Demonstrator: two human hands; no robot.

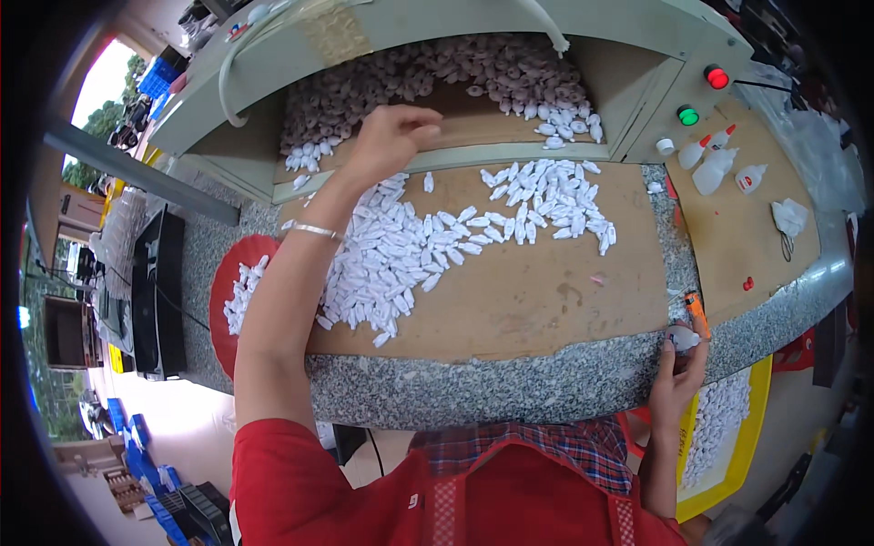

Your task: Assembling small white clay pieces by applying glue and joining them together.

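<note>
1. The left hand point(393, 136), above centre of the frame, reaches over the front lip of the grey machine opening point(473, 155). Its fingers curl downward onto the heap of small white bottles point(510, 77) inside, bent but not clearly pinched on any single piece.
2. More white bottles point(428, 246) lie spread across the brown board point(546, 291) in the middle of the frame, trailing left onto a red tray point(223, 282).
3. The right hand point(678, 369), at the lower right, rests at the edge of the speckled stone counter point(510, 382). Its fingers are closed around one small white bottle point(685, 339), with an orange lighter point(696, 312) just beside it.
4. To rake well, I judge the curled fingers should stay low against the heap and pull toward the board in short sweeps, so pieces slide over the lip without scattering.
5. Keeping the forearm raised should avoid pushing the loose bottles below it off the board.
6. At the upper right, glue bottles with red tips point(715, 159) stand near red and green buttons point(701, 96).
</note>
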